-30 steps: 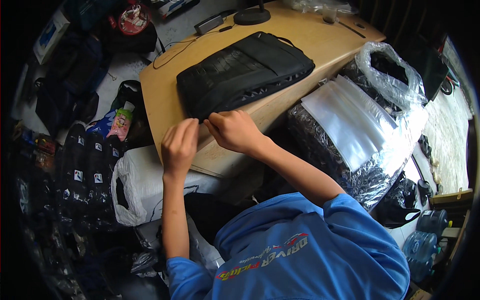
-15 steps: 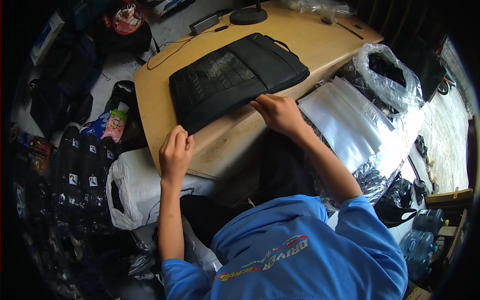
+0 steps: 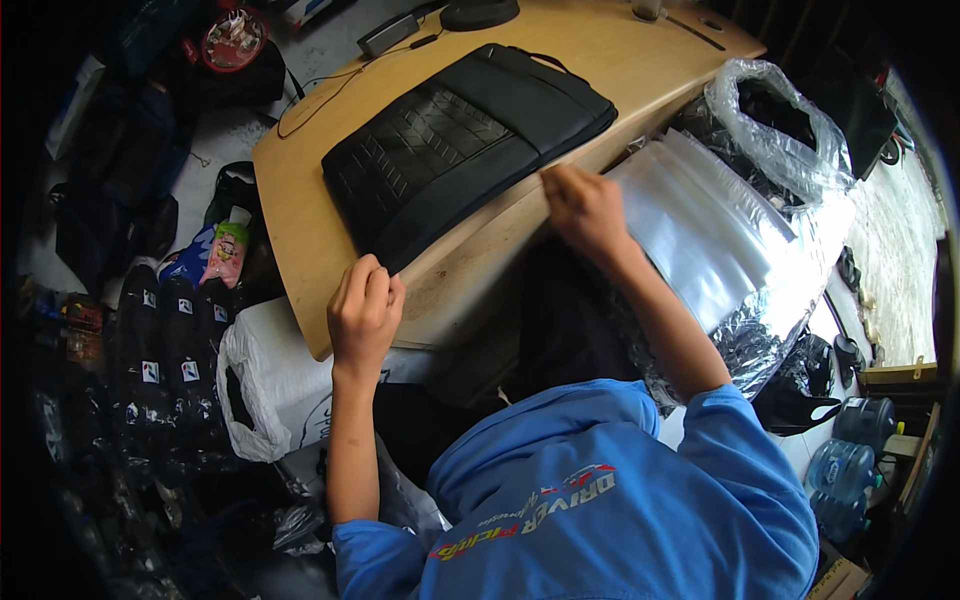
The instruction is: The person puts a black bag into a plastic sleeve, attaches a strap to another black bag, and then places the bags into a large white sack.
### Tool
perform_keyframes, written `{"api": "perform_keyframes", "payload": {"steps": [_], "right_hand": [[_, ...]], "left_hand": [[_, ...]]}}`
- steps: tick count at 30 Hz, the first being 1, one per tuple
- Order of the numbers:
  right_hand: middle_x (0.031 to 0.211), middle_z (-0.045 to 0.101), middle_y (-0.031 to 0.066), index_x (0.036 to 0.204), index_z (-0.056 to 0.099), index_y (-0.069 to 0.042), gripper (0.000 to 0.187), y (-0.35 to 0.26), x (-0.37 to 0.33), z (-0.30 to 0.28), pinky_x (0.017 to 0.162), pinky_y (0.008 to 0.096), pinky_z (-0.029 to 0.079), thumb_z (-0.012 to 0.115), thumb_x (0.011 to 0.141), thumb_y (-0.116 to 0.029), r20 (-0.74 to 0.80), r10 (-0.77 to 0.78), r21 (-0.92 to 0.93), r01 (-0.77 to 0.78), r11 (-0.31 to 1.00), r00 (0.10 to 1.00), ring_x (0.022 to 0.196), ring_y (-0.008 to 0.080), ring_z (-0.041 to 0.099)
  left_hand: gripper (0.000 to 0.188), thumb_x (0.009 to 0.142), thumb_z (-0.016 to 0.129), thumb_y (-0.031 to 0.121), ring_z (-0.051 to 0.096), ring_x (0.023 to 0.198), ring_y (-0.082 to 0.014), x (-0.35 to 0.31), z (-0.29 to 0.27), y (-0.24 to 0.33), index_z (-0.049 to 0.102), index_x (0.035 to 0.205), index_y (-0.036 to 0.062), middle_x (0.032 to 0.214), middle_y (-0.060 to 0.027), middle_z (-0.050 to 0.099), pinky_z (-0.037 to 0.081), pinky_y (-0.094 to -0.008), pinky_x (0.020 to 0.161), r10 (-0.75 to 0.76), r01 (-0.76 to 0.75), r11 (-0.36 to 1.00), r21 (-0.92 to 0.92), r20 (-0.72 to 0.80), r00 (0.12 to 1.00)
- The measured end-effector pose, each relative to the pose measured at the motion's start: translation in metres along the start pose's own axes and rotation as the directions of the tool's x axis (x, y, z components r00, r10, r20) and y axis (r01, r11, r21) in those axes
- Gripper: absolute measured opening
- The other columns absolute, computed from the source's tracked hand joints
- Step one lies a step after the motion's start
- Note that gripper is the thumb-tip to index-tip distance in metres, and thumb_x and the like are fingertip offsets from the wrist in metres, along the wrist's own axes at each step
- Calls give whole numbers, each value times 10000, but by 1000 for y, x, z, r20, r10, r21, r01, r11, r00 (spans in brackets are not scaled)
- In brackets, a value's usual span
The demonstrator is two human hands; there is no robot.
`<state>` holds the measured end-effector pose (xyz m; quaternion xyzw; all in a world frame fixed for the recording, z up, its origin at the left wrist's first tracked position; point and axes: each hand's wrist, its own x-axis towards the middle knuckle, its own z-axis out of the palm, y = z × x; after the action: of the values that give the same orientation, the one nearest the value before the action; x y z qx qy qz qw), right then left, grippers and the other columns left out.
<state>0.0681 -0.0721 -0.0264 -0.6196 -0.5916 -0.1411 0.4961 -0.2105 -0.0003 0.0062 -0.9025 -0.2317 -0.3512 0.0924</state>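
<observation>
A black backpack (image 3: pixel 440 140) lies flat on the wooden table, its front panel patterned with raised lines and a carry loop at its far right end. At its near left corner, my left hand (image 3: pixel 364 312) is closed with the fingers pinched on the bag's edge. My right hand (image 3: pixel 588 210) is closed too, fingertips together close to the bag's near long side. Whatever those fingertips pinch is too small and too covered to make out.
The table (image 3: pixel 290 190) also carries a black adapter (image 3: pixel 388 36) with a cable and a dark round base (image 3: pixel 480 12). Clear plastic sleeves (image 3: pixel 700 220) lie on wrapped goods at right. Left are a white plastic sack (image 3: pixel 262 400) and several wrapped black items (image 3: pixel 145 340). Water jugs (image 3: pixel 838 470) stand lower right.
My right hand has slid rightward and away along the bag's near side. My left hand stays at the corner. The whole view has shifted slightly, with the table sitting higher in it.
</observation>
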Motion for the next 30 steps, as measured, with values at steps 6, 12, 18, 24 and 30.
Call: {"api": "perform_keyframes", "payload": {"steps": [6,12,18,24,30], "right_hand": [[645,559,124,747,549,-64,167,56,13,-32,500,416,442,589,858,-182,-34,-20,-194,13,981,999,578,333,564],[794,621,148,869,619,-21,162,74,25,-57,612,393,468,582,868,-178,26,70,-166,-64,984,997,723,339,601],[844,645,143,922,636,-20,164,92,35,-57,665,363,480,596,863,-168,142,83,-60,-75,995,986,763,331,620],[788,643,154,862,653,-18,133,82,29,-56,624,380,492,644,823,-145,116,37,45,-42,998,993,702,330,622],[787,640,135,856,649,-25,96,45,17,-48,600,365,491,651,817,-113,62,19,132,-27,991,998,681,318,623]], "left_hand": [[208,633,655,-98,592,703,-299,-14,-7,-8,504,749,-14,844,-126,567,494,-362,596,-50,50,999,-11,18,999],[207,640,667,-98,603,712,-305,-16,-9,-9,505,744,-22,873,-131,583,494,-360,598,-66,66,998,19,39,997],[184,660,663,-95,597,692,-302,-13,-12,-10,511,744,-34,870,-132,587,487,-359,578,-109,107,994,22,83,991],[206,719,624,0,555,943,-333,20,-10,24,552,911,-15,1024,-159,532,458,-402,811,-282,252,956,151,226,932],[349,675,729,68,574,883,-275,107,69,103,600,1000,59,981,-95,556,474,-366,775,33,-34,991,-129,-15,999]]}}
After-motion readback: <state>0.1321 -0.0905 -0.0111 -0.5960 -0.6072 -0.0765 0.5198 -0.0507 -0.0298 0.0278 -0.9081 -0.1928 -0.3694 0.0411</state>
